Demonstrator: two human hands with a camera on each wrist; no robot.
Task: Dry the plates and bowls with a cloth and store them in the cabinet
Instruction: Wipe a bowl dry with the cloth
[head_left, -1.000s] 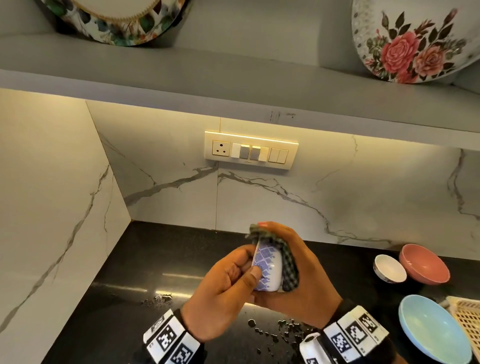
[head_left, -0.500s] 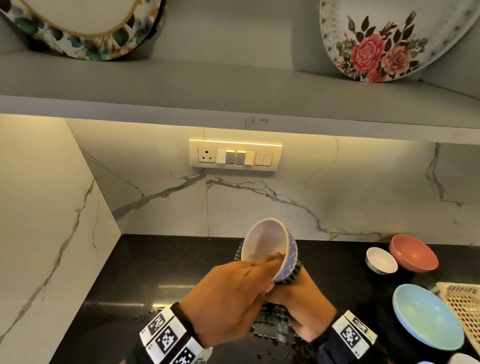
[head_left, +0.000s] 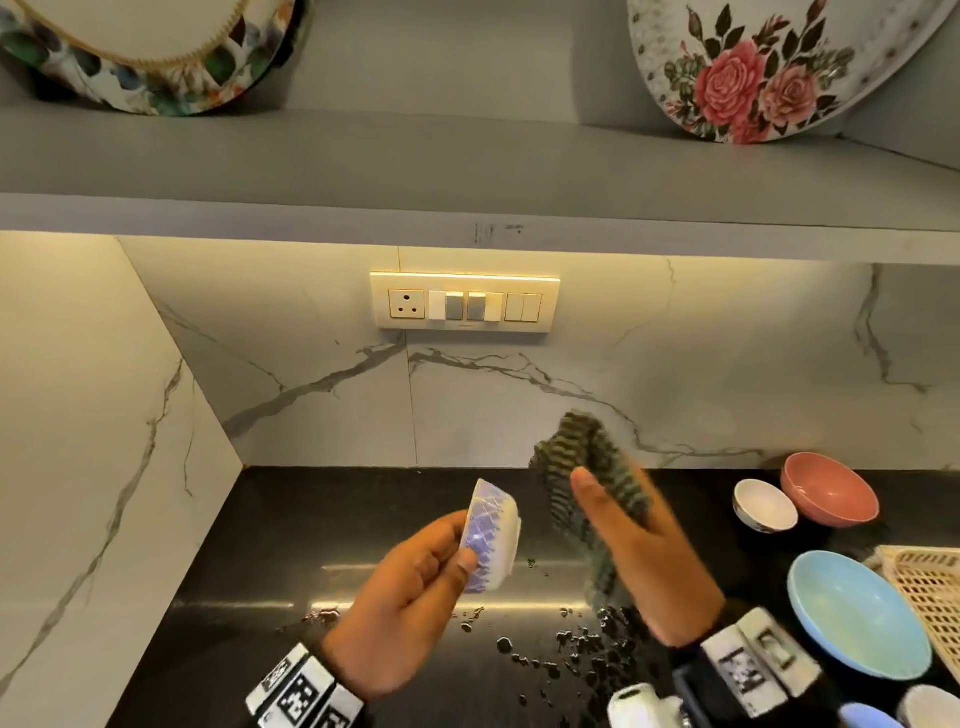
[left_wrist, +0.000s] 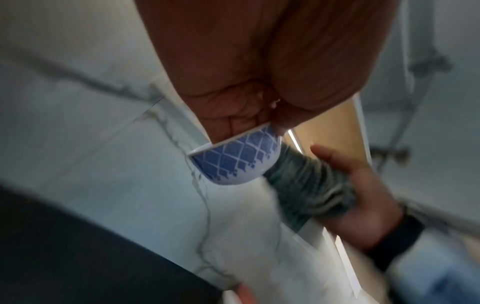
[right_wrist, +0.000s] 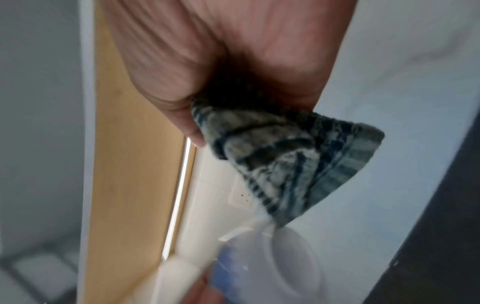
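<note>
Left hand (head_left: 410, 587) grip pinches 1 small blue-patterned bowl (head_left: 491, 535) by its rim, tilted, above the wet desk (head_left: 249, 545). Right hand (head_left: 644, 561) grip holds the cloth (head_left: 587, 467), apart from it. Recommend supporting the base before shelving.

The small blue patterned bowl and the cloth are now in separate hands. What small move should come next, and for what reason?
Probably lift the blue patterned bowl toward the shelf above. The left hand grips it alone, and the cloth, held in the right hand, does not touch it, which suggests wiping is over. Whether the bowl is fully dry cannot be seen.
</note>
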